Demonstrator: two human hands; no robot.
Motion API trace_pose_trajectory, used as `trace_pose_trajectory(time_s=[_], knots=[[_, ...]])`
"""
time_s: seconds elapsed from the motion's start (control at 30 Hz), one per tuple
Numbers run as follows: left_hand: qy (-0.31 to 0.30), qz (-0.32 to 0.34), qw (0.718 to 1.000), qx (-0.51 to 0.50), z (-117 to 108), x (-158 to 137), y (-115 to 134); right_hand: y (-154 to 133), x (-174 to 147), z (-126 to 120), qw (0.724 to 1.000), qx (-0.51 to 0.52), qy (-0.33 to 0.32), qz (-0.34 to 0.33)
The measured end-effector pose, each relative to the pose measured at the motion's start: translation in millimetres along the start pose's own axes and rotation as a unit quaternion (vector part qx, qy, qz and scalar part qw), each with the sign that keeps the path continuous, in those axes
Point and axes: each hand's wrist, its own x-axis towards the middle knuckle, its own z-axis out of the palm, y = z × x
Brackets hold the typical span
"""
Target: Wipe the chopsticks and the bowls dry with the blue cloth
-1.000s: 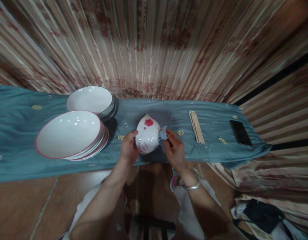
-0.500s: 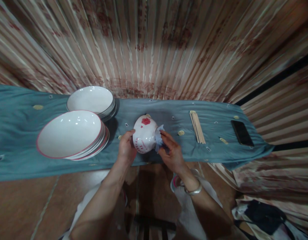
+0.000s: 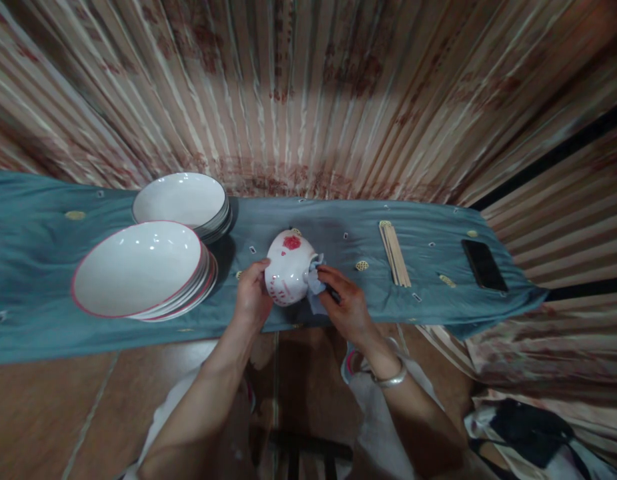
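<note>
A rounded white ceramic bowl (image 3: 291,267) with a red flower and small red marks is held tilted on its side near the table's front edge. My left hand (image 3: 253,293) grips it from the left, thumb on its outer surface and the other fingers mostly hidden. On the right, my right hand (image 3: 345,303) pinches a pale blue cloth (image 3: 316,280) against the narrow end of the bowl. Part of the cloth hangs below the fingers. What lies inside the bowl cannot be seen.
To the left stand a stack of red-rimmed white dishes (image 3: 138,270) and a dark-rimmed stack (image 3: 181,200) behind it. Chopsticks (image 3: 395,255) and a black phone (image 3: 484,265) lie right on the teal tablecloth (image 3: 308,213). A pleated curtain (image 3: 298,100) hangs behind.
My right hand has shifted the cloth slightly around the narrow end, and the cloth is now bunched, with a flap hanging lower. The bowl and my left hand stay almost in place.
</note>
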Motion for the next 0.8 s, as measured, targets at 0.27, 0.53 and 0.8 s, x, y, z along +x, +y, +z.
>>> trace_pose_trajectory(time_s=[0.27,0.53,0.8], knots=[[-0.019,-0.014,0.999,0.029,2,-2,-4,0,4,-4,1.000,-0.010,0.025,0.002],[-0.034,-0.021,0.999,0.031,0,-4,-8,9,7,-7,0.991,-0.123,0.044,-0.022],[-0.024,-0.024,0.999,0.022,-2,2,-8,3,3,-6,0.995,-0.100,0.015,0.004]])
